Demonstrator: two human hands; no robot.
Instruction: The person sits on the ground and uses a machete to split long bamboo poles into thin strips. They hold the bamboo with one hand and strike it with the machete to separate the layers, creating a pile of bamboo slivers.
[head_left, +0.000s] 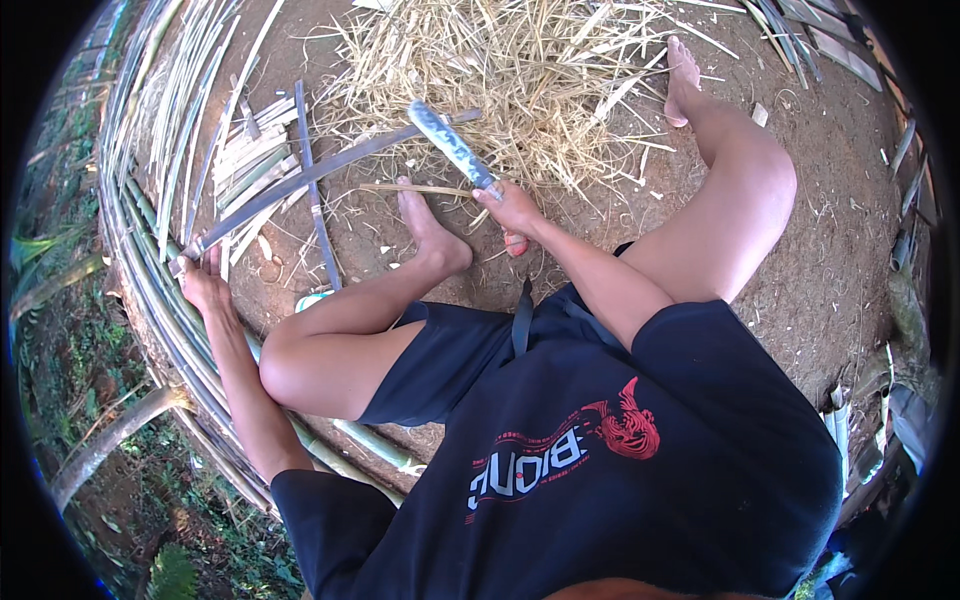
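My right hand is closed round a knife. Its broad, shiny, mottled blade points up and to the left, and a red handle end shows below my fist. A thin tan bamboo strip runs leftward from beside that hand; whether my fingers also grip it, I cannot tell. Out at the left, my left hand is closed on the near end of a long, flat, dark strip. The strip slants up to the right and passes behind the blade. Its material is not clear.
Another dark strip lies under the long one. Short split pieces are stacked behind it. Pale shavings heap up ahead. Long bamboo poles curve along the left, beside greenery. My bare feet rest on the dirt.
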